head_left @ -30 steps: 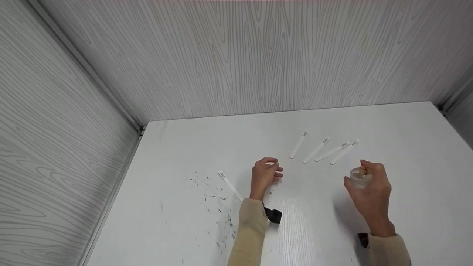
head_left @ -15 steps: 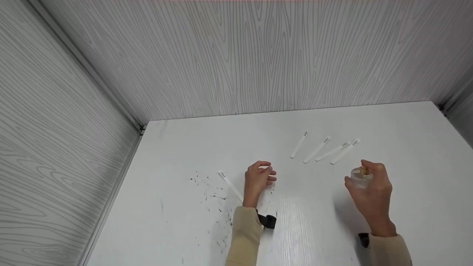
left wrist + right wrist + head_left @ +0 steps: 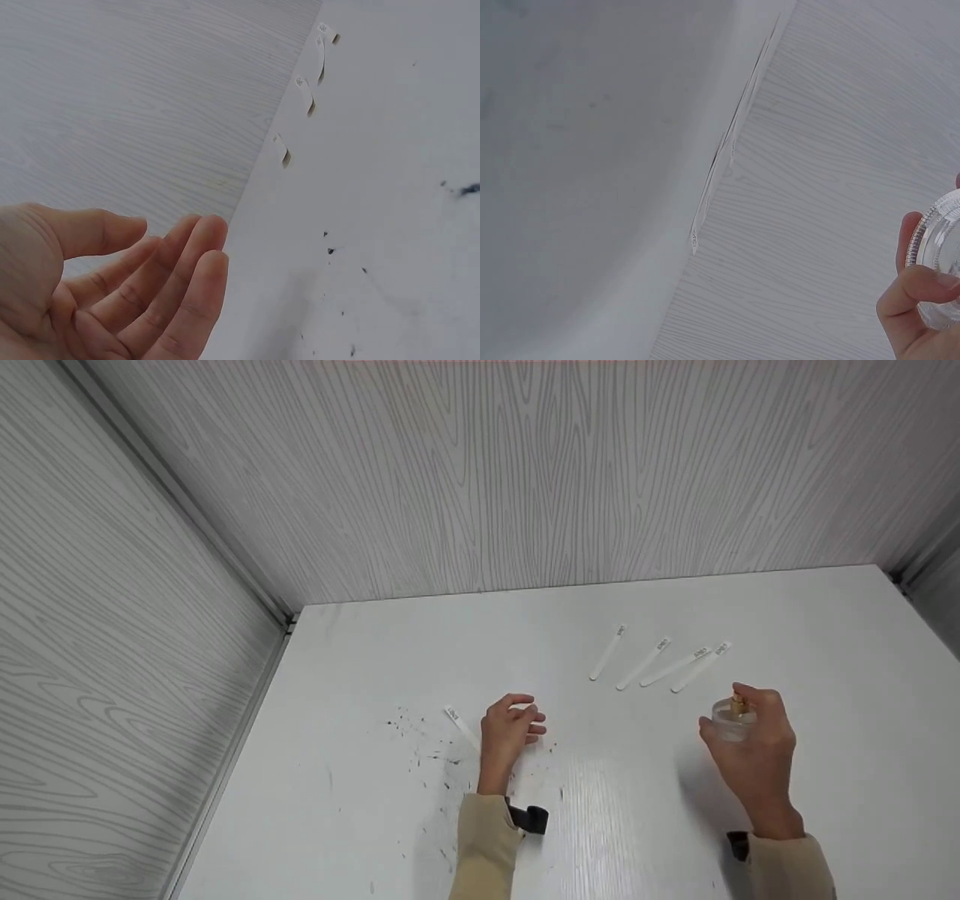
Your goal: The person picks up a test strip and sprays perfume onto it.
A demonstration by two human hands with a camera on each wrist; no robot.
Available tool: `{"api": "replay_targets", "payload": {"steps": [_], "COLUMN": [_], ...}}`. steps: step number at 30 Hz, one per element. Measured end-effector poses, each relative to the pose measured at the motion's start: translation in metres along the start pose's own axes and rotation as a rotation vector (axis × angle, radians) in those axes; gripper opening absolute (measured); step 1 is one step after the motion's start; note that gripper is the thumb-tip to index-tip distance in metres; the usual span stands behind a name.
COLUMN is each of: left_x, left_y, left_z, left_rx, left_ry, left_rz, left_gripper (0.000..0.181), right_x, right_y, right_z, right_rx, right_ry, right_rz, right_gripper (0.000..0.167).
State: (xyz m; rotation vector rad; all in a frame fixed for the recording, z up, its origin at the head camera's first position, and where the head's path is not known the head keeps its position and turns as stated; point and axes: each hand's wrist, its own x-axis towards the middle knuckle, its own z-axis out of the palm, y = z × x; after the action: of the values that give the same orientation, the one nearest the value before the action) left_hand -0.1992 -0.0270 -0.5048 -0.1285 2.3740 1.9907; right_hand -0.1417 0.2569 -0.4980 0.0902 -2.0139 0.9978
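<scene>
My right hand [image 3: 763,750] grips a round clear glass perfume bottle [image 3: 729,729] with a gold-coloured neck, held above the table's right side. The index finger lies at the top of the neck. At the right edge of the right wrist view, only part of the ribbed bottle [image 3: 927,238] and some fingers show. My left hand [image 3: 508,733] holds nothing; its fingers are loosely bent, as the left wrist view confirms. One white paper test strip [image 3: 459,724] lies beside that hand, its lower part hidden behind it.
Several similar white strips [image 3: 643,664] with dark print lie slanted on the white table [image 3: 360,660], toward the back right. Two of them lie close together. Dark specks mark the table's left-middle area. Wood-grain panels [image 3: 480,472] rise behind and at both sides.
My left hand has moved left and slightly toward the table's front, covering more of the lone strip. The right hand and the perfume bottle have stayed almost still.
</scene>
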Motion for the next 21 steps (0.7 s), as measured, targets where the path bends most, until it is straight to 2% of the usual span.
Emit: {"api": "replay_targets", "payload": {"steps": [6, 21], "left_x": [-0.006, -0.019], "left_y": [-0.001, -0.008], "left_z": [-0.012, -0.03], "left_rx": [0.01, 0.012], "left_ry": [0.026, 0.084], "left_rz": [0.015, -0.048], "left_gripper": [0.024, 0.024], "right_x": [-0.001, -0.001], "right_y": [0.0, -0.002], "right_z": [0.0, 0.001], "right_rx": [0.004, 0.006], "right_ry": [-0.001, -0.007], "right_rz": [0.019, 0.019], "right_gripper": [0.057, 0.057]}}
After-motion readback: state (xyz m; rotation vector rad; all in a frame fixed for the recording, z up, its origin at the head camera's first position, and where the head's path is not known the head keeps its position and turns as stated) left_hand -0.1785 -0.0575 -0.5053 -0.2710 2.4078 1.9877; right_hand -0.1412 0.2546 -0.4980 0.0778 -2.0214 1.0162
